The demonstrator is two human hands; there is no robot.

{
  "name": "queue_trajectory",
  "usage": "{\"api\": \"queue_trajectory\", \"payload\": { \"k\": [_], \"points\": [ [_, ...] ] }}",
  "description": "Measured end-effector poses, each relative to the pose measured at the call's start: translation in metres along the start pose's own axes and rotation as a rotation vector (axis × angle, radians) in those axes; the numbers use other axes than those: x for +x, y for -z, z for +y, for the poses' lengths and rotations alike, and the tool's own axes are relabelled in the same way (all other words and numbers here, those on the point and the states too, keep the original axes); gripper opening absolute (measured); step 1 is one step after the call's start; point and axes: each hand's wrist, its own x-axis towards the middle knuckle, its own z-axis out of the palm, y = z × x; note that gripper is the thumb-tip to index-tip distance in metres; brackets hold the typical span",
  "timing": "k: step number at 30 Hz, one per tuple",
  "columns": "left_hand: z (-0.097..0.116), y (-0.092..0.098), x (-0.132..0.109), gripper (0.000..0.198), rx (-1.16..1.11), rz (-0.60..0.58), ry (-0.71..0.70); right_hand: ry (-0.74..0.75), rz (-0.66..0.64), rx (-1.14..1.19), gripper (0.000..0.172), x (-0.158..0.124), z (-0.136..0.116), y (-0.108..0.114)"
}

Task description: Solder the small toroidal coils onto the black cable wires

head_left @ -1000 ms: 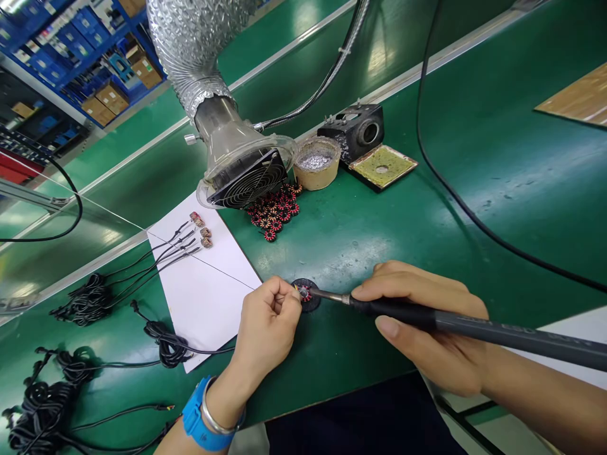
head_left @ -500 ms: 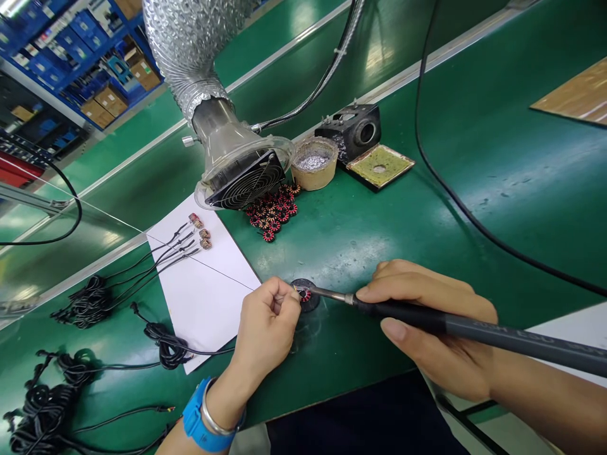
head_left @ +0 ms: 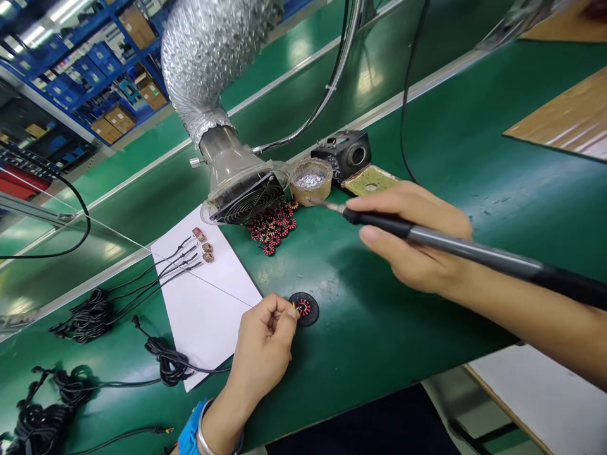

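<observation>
My left hand [head_left: 265,341] pinches the thin wire ends of a black cable beside a small red-and-black ring part [head_left: 304,308], which lies on a round black disc [head_left: 310,317] on the green table. My right hand [head_left: 417,237] is closed around a soldering iron [head_left: 455,245]. The iron's tip points left, close to the front of a round tub [head_left: 312,179] of silvery material. Behind the hand, partly covered by it, a yellow-green sponge tray [head_left: 371,181] adjoins a black iron stand [head_left: 346,153].
A fume extractor [head_left: 249,196] hangs above a pile of red-and-black ring parts [head_left: 271,229]. White paper [head_left: 213,303] carries finished-looking cable ends. Coiled black cables [head_left: 45,404] lie at the left, brown boards [head_left: 564,120] at the right.
My right hand has lifted the iron's tip off the ring part and carried it up and away toward the tub. My left hand still pinches the wires at the disc. The view has shifted slightly.
</observation>
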Motion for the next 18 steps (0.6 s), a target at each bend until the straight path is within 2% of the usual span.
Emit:
{"api": "queue_trajectory", "payload": {
  "k": [5, 9, 12, 14, 18],
  "points": [
    [0.0, 0.0, -0.003, 0.025, 0.03, -0.015, 0.01, 0.057, 0.121, -0.087, 0.034, 0.011, 0.041, -0.008],
    [0.004, 0.0, -0.008, 0.024, 0.121, -0.026, -0.005, -0.008, -0.007, -0.176, 0.032, 0.003, 0.056, -0.012],
    [0.005, -0.001, -0.011, 0.015, 0.229, -0.011, -0.04, -0.064, -0.029, -0.175, 0.03, -0.006, 0.051, -0.013],
    [0.004, -0.003, -0.012, 0.019, 0.325, -0.004, -0.054, -0.075, -0.072, -0.115, 0.027, -0.013, 0.04, -0.015],
    [0.003, -0.007, -0.011, 0.034, 0.505, -0.008, -0.071, 0.017, -0.287, 0.086, 0.02, -0.029, 0.013, -0.026]
  ]
}}
